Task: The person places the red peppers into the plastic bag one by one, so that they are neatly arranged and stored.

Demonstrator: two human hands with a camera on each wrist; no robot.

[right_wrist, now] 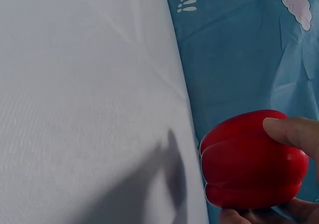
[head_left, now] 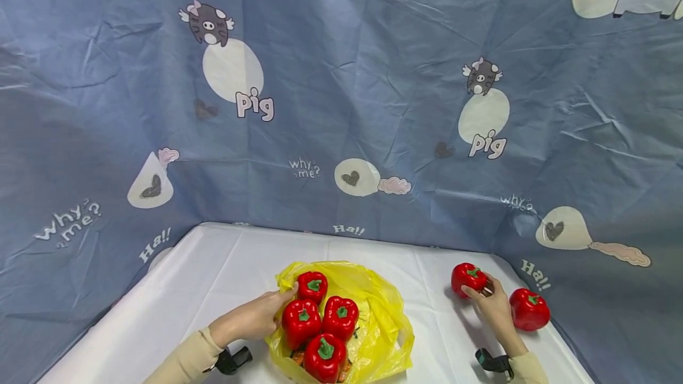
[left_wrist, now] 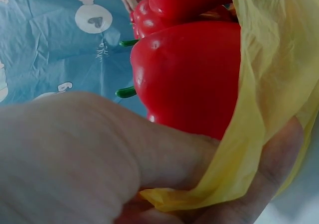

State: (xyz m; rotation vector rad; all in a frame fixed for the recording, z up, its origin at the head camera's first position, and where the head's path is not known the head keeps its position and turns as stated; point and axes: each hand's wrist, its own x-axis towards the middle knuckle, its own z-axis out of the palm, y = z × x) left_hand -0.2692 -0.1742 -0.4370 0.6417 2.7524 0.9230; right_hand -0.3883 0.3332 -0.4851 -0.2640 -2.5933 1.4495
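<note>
Left hand (head_left: 261, 316): at left rim of yellow bag (head_left: 388, 320), gripping its edge | Left forearm (head_left: 187, 355): slanted, from bag's near left | Right hand (head_left: 493, 302): well right of bag, thumb opposite fingers, gripping | Right forearm (head_left: 527, 370): right of bag, angled forward

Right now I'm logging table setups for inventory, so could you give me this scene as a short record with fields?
left hand: pinches the edge of the yellow bag
right hand: holds one red pepper
bag: mouth open, on the white tablecloth
bag contents showing: four red peppers with green stems
under those: orange-brown patch, mostly hidden, unidentified
outside the bag, unheld: another red pepper, to the right of the right hand
backdrop: blue sheet with pig prints
</note>
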